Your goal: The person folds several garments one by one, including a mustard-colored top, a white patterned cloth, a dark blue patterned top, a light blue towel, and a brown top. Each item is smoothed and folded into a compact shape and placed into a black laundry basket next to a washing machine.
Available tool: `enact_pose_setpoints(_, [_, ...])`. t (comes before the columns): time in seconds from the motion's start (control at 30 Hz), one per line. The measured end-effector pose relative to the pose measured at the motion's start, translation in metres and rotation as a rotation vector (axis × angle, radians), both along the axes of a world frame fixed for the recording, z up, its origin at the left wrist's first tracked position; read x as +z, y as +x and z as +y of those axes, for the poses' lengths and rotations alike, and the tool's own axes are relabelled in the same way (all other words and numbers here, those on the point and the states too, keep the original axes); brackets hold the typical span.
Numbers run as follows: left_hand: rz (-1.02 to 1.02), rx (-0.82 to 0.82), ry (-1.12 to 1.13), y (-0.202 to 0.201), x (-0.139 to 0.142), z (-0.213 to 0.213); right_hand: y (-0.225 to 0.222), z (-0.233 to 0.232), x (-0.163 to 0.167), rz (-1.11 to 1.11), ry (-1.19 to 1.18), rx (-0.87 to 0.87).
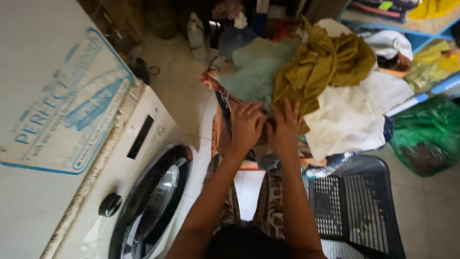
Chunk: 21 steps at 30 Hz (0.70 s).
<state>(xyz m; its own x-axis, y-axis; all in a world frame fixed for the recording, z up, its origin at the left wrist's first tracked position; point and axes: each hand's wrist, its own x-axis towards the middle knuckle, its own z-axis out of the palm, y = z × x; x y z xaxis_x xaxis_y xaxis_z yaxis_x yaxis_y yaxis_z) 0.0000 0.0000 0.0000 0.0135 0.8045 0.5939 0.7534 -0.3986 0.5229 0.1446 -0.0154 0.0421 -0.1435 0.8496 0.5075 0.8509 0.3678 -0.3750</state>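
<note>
Both my hands reach forward into a tall heap of laundry. My left hand (245, 127) presses its spread fingers against the pile just under a pale green cloth (256, 67). My right hand (286, 129) lies beside it, fingers apart, touching the lower edge of a crumpled mustard-yellow cloth (326, 62). A large white cloth (352, 115) hangs to the right of my right hand. The heap sits in an orange basket (215, 132), mostly hidden. Whether either hand grips fabric is hidden.
A white front-loading washing machine (143, 192) with a round glass door stands at the left, a blue-printed sticker on its top. A black plastic laundry basket (357, 206) sits at the lower right. A green plastic bag (426, 134) and blue shelving lie at the right.
</note>
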Motion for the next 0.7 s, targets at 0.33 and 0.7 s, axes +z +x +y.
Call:
enact_pose_setpoints(0.33, [0.219,-0.190,-0.232,0.053,0.019,0.015,0.050,0.038,0.028,0.055,0.178,-0.235])
enact_pose_setpoints(0.7, [0.180,-0.232,-0.262,0.025,0.008,0.006,0.020,0.036,0.021,0.606,0.134,-0.102])
